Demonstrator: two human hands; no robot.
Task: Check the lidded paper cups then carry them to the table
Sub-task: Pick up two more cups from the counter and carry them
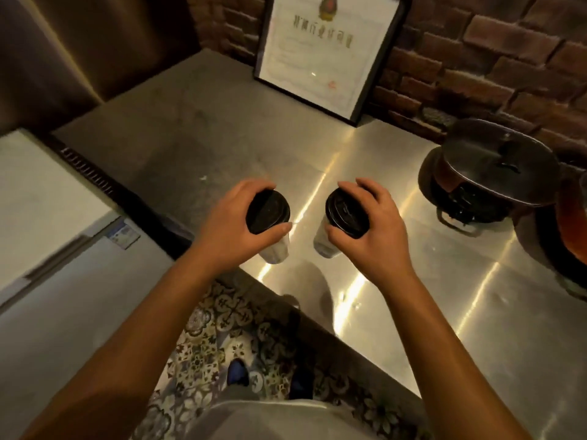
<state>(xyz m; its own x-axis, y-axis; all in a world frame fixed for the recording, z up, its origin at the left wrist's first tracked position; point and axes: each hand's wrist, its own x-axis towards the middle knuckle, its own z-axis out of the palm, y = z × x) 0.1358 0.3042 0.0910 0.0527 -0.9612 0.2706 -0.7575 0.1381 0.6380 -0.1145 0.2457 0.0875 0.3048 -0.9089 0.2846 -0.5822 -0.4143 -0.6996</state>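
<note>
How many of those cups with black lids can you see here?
2. The left cup is gripped at its lid by the left hand; the right cup by the right hand. No others show.

Counter [413, 312]: brushed steel, smooth, shiny w/ light streaks. Cup lids [268, 211] [346, 214]: black plastic, slight gloss; cup bodies [274, 250] pale paper, matt. Back wall [492, 58]: rough red brick. Frame [374, 68]: black, glazed front reflects. Pot lid [498, 160]: dark metal, dull sheen. Floor [216, 338]: patterned tile.
</note>
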